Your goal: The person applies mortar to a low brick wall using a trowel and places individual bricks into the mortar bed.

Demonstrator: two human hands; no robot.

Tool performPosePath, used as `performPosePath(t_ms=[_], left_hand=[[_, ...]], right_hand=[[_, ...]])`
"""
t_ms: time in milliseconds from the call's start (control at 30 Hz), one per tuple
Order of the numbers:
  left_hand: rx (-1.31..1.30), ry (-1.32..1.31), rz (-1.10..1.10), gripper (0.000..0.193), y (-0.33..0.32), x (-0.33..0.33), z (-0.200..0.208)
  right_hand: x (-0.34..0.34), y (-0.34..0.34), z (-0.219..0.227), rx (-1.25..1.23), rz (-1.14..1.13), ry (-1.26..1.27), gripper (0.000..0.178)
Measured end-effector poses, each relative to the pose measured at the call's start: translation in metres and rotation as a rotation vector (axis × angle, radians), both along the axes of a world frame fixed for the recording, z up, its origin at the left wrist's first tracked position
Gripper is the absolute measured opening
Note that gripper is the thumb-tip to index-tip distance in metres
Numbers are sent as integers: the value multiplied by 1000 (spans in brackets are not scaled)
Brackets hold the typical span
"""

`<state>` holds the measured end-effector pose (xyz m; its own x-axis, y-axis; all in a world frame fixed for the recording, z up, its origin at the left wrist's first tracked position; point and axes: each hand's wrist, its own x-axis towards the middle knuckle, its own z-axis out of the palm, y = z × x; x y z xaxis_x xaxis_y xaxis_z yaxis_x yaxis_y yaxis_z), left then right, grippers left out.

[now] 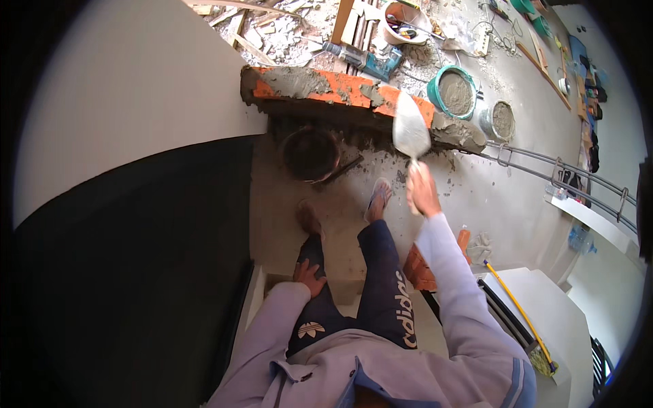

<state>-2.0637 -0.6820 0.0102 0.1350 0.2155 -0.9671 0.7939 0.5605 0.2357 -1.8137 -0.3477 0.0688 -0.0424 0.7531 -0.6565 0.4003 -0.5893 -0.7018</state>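
My right hand (424,190) is wrapped round the handle of a trowel (411,130). Its pale metal blade points away from me and overlaps the right part of a low course of orange bricks (347,87). I cannot tell whether the blade touches them. Grey mortar (299,81) is smeared over the top of the course and lumped at both ends. On my left leg, around the knee, my left hand (310,277) rests with its fingers apart, holding nothing.
Beyond the bricks stand a teal tub (435,95) and a smaller bucket (486,122), both with mortar, a power drill (381,64) and a tool bucket (391,34). A dark round tub (309,155) sits below the course. Steel bars (564,171) extend right; loose bricks (420,270) lie beside me.
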Motion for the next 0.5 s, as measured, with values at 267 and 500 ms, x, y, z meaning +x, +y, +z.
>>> performPosePath(t_ms=[267,500], left_hand=[[268,77,-30,49,-9,18,-9],[437,61,119,23,-44,25,-12]], right_hand=[[-24,-43,-103,222,1018,-568,26],[-108,7,-261,332,1183,-695,26]])
